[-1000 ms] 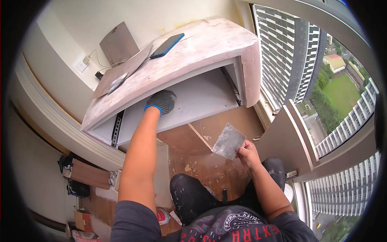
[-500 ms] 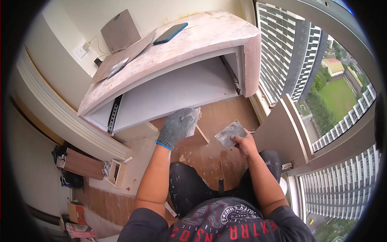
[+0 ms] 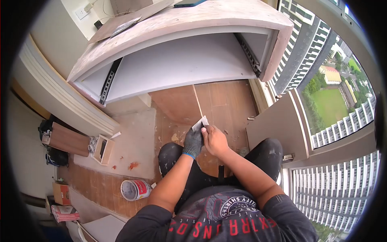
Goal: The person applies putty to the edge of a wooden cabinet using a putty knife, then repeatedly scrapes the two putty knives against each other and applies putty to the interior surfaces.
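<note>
My left hand, in a grey knitted glove with a blue cuff, is closed around a flat, putty-smeared scraper blade. My bare right hand meets it in front of my knees, its fingers closed and its thumb pointing up. A thin pale edge shows at the right fingertips, seemingly the second flat scraper plate seen edge-on. How the two plates touch is hidden by my fingers. Above my hands is a desk with a patchy pinkish-white top and an open drawer bay.
Black drawer rails line the bay. A brown panel stands below it. An open tub sits on the floor to my left, near a small wooden box. A beige panel and windows are on my right.
My hands have come together, the right moving left and the left moving right and down. The view has tilted downward, bringing the tub into sight.
</note>
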`<state>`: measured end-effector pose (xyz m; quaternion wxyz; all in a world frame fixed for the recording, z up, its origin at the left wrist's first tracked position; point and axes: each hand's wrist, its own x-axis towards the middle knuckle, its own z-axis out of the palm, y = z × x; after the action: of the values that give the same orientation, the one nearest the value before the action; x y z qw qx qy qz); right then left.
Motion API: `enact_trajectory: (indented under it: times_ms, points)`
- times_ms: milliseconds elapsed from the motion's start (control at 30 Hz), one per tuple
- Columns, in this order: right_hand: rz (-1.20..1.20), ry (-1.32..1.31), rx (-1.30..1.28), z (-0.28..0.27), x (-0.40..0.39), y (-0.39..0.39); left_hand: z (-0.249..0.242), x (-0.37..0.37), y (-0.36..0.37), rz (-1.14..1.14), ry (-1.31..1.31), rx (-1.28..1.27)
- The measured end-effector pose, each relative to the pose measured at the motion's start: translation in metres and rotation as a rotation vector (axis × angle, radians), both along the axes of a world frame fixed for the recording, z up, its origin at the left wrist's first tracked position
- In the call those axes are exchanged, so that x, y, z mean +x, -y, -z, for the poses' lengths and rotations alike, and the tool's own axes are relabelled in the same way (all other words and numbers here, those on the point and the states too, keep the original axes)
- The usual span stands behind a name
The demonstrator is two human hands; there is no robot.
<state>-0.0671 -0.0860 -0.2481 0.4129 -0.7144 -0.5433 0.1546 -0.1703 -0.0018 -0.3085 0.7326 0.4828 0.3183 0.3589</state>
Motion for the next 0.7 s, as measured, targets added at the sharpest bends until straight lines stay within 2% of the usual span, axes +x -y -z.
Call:
enact_trajectory:
  times_ms: [67, 167, 267, 333, 400, 467, 500, 600, 633, 700]
  points:
    - [0.031, 0.003, -0.058, -0.003, -0.005, -0.011, -0.001, -0.003, -0.003, -0.009, -0.074, 0.124]
    - [0.066, -0.021, -0.050, 0.002, -0.009, -0.024, -0.002, -0.005, -0.007, -0.021, -0.191, 0.124]
    - [0.089, -0.014, -0.021, 0.011, -0.003, -0.036, 0.020, -0.004, -0.009, -0.063, -0.104, 0.202]
    - [0.077, -0.015, -0.062, 0.017, 0.010, -0.045, 0.039, -0.002, -0.017, 0.002, 0.207, -0.071]
    - [0.103, -0.007, -0.067, 0.016, 0.020, -0.045, 0.049, -0.003, -0.022, 0.022, 0.239, -0.088]
    - [0.157, 0.015, -0.035, -0.003, 0.022, -0.040, 0.026, -0.011, -0.021, -0.013, -0.008, 0.146]
    - [0.128, 0.118, 0.038, -0.007, 0.017, -0.035, 0.000, -0.012, -0.015, -0.057, -0.093, -0.029]
    - [-0.069, 0.218, -0.021, -0.013, -0.016, -0.026, 0.026, -0.003, -0.016, -0.039, 0.240, -0.124]
    - [-0.061, 0.277, 0.022, -0.007, -0.020, -0.028, 0.033, -0.003, -0.018, -0.046, 0.253, -0.122]
    - [-0.019, 0.203, 0.026, -0.009, -0.022, -0.037, 0.043, -0.001, -0.025, -0.069, 0.224, -0.087]
